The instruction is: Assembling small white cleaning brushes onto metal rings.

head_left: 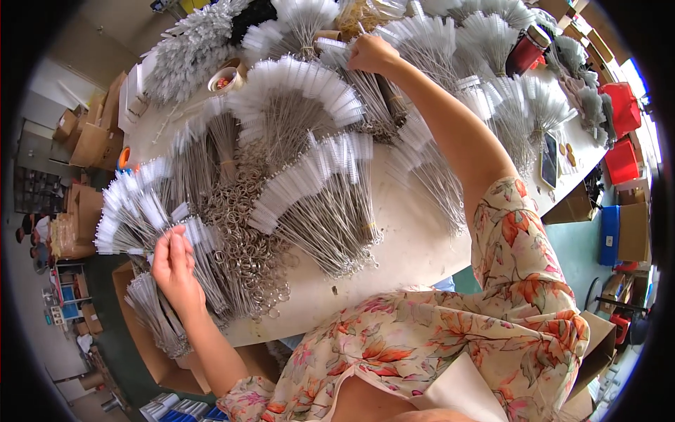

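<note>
Nearest me, my left hand (174,271) has its fingers (171,241) pinched on a fan of white-tipped wire brushes (133,214) at the desk (401,253) edge, just left of the heap of metal rings (242,232). Beyond the rings, my right hand (371,55) is clenched on a brush bundle (383,95) among crowded brush fans; bare desk lies only right of the rings.

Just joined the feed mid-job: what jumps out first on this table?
Fanned bundles of white-tipped wire brushes cover the pale table. A heap of metal rings lies at its near left. The left hand pinches brushes by that heap; the right hand reaches into the far bundles.
</note>
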Demonstrator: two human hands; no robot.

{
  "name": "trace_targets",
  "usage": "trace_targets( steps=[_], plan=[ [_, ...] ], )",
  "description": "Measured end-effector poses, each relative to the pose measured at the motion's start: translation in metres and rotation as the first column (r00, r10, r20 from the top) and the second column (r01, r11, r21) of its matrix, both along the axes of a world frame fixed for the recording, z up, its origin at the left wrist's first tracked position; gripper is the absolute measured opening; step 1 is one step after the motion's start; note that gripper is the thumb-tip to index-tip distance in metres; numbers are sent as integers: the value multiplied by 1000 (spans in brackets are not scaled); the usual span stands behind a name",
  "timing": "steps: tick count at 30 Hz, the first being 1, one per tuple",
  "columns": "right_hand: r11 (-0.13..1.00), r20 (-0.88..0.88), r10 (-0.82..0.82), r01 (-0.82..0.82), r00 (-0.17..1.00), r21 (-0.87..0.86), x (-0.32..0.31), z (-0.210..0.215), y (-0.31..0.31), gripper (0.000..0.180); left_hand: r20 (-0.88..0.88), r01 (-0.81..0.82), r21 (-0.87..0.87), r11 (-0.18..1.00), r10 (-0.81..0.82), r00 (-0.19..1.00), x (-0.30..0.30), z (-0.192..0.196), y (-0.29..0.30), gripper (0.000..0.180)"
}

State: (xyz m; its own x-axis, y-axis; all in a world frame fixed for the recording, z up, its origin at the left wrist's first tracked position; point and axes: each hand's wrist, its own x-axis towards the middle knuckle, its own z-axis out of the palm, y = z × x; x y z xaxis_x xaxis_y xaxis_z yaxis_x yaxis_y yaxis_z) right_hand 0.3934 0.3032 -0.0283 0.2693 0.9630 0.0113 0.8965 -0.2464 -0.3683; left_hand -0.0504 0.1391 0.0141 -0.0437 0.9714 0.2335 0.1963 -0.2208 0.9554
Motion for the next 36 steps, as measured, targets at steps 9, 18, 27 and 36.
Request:
trace_targets(
  steps=[9, 18, 27, 36],
  plan=[
    [999, 22, 35, -34, 999, -24, 9, -5, -1, 32, 116, 51, -198, 979, -28, 993, -1, -19, -67, 27],
    [856, -519, 273, 42, 810, 516, 61, 53, -4, 19, 279, -30, -278, 960, 111, 954, -9, -39, -95, 28],
    [984, 245, 37, -78, 969, 162, 72, 33, -65, 20, 392, -66, -359, 931, 214, 895, -11, -74, -113, 27],
    [918, 156, -46, -20, 987, 397, 117, 20, -45, 27, 457, -5, -342, 940, 171, 873, 14, -64, -115, 27]
  ],
)
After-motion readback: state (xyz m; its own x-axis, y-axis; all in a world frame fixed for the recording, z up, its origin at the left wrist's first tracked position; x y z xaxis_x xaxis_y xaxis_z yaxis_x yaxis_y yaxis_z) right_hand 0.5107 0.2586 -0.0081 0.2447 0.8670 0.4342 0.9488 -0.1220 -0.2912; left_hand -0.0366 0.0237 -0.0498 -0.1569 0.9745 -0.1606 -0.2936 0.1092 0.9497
